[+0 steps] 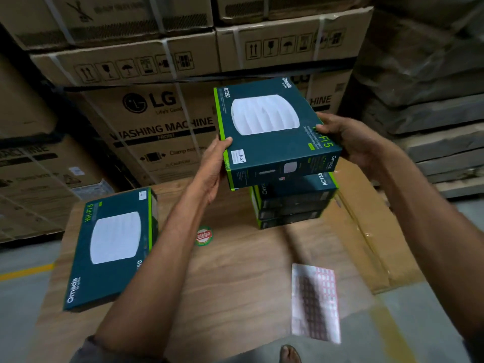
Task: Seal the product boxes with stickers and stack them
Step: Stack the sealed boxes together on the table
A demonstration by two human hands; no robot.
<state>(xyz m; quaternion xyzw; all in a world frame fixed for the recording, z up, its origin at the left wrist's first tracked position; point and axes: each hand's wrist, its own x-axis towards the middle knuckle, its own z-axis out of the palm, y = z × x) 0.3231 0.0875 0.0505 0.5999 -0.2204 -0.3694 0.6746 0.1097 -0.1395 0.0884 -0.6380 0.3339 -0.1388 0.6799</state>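
Two hands, one box (272,150) over the stack (293,203).
Your left hand (212,166) grips its near-left corner, your right hand (348,137) curls round its right edge; it hangs tilted. Second box (112,244) lies flat at left, sticker sheet (314,302) near you on the board (235,271).

At centre we see a closed dark teal box (272,132) with a lime edge and a white round device pictured on top, held up and tilted just above the stack (290,203) of matching boxes; we cannot tell whether they touch. A second box (112,247) lies flat, face up, at lower left. The sticker sheet (315,302) lies flat at lower right, blurred.
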